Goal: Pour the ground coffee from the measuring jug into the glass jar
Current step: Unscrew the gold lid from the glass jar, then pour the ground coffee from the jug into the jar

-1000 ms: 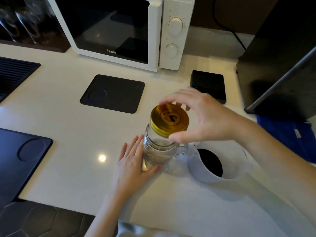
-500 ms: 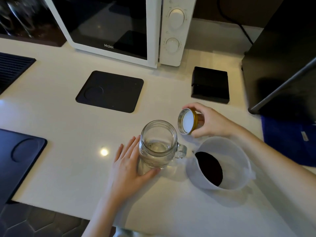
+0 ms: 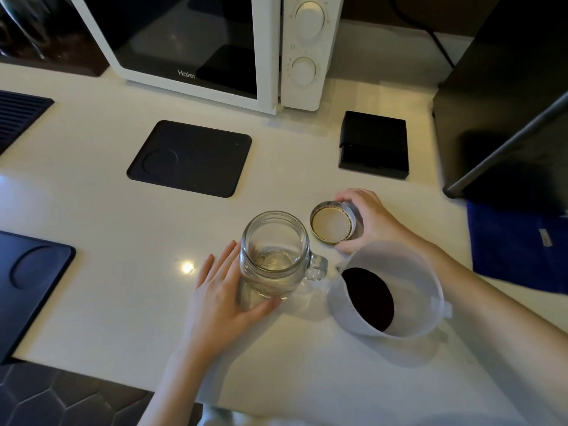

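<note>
A clear glass jar point(image 3: 273, 256) with a side handle stands open and upright on the white counter. My left hand point(image 3: 227, 299) wraps its left and near side, thumb across the base. To its right stands a white plastic measuring jug point(image 3: 396, 290) with dark ground coffee point(image 3: 367, 298) at the bottom. My right hand point(image 3: 375, 221) holds the jar's gold lid point(image 3: 332, 224) upside down, white inner face up, low over the counter just behind the jug and right of the jar.
A white microwave point(image 3: 215, 47) stands at the back. A black square mat point(image 3: 190, 158) lies behind the jar, a black box point(image 3: 373, 144) at back right, another dark mat point(image 3: 27, 281) at the left edge. A black appliance point(image 3: 507, 96) and a blue cloth point(image 3: 519, 244) are on the right.
My right hand lifted the gold lid off the jar, turned it over and carried it right and down toward the counter. My left hand stayed on the jar.
</note>
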### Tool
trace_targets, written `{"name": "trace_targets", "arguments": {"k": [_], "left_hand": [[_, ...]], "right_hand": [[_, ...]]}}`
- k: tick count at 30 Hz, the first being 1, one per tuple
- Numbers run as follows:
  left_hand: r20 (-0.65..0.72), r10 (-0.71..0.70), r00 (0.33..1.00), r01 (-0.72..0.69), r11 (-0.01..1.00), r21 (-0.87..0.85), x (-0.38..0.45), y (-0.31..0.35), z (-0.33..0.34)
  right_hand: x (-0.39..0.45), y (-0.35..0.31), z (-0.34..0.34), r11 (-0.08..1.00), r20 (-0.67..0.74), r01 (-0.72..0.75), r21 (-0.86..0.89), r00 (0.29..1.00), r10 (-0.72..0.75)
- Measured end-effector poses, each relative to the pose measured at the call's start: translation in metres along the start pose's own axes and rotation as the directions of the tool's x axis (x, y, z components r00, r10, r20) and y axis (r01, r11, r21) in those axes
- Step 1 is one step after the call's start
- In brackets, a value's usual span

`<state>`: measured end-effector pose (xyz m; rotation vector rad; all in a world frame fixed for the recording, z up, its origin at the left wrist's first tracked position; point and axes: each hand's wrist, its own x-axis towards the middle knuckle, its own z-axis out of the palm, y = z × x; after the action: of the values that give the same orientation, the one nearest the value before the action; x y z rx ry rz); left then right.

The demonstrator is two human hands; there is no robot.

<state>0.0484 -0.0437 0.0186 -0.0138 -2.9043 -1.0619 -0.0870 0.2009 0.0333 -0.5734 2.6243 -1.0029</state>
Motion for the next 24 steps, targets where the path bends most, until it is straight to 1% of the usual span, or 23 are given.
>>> {"name": "trace_targets", "arguments": {"k": [3,6,9,12,14,16,17,19,22,24], "left_hand": [[0.004,0.01,1.0,-0.01,1.0,0.012,0.0,-0.003,0.001],[0.018,0.013,1.0,-0.013,1.0,0.024,0.001,-0.007,0.001],[0.048,0.005,0.999,-0.004,1.0,-0.026,0.002,-0.008,0.0],[0.026,-0.025,0.999,0.028,0.992,-0.124,0.003,0.003,-0.005],[-0.019,-0.028,0.999,0.024,0.983,-0.182,0.001,0.015,-0.008],[-0.112,-0.052,0.992,0.024,0.971,-0.238,-0.003,0.029,-0.011],[-0.166,-0.064,0.984,0.019,0.967,-0.255,-0.005,0.036,-0.011],[-0.251,-0.081,0.965,0.014,0.966,-0.259,-0.007,0.048,-0.009],[-0.315,-0.12,0.941,0.025,0.957,-0.291,-0.005,0.058,-0.003],[-0.343,-0.13,0.93,0.017,0.949,-0.314,-0.003,0.06,-0.001]], "right_hand": [[0.003,-0.002,-0.002,0.998,0.066,0.01,-0.062,0.998,-0.006],[0.003,-0.008,-0.011,0.996,0.159,-0.037,-0.086,0.986,0.05],[0.005,-0.018,-0.025,0.996,0.177,-0.027,-0.082,0.983,0.042],[0.011,-0.042,-0.037,1.0,0.14,-0.009,-0.006,0.99,0.01],[0.014,-0.065,-0.041,0.993,0.147,0.009,0.121,0.989,-0.027],[0.015,-0.088,-0.039,0.967,0.199,0.019,0.253,0.977,-0.072],[0.016,-0.098,-0.037,0.96,0.242,0.017,0.28,0.966,-0.087],[0.017,-0.114,-0.03,0.963,0.359,-0.006,0.269,0.928,-0.094],[0.018,-0.128,-0.021,0.964,0.536,-0.09,0.249,0.842,-0.059],[0.016,-0.132,-0.019,0.958,0.591,-0.14,0.249,0.806,-0.036]]}}
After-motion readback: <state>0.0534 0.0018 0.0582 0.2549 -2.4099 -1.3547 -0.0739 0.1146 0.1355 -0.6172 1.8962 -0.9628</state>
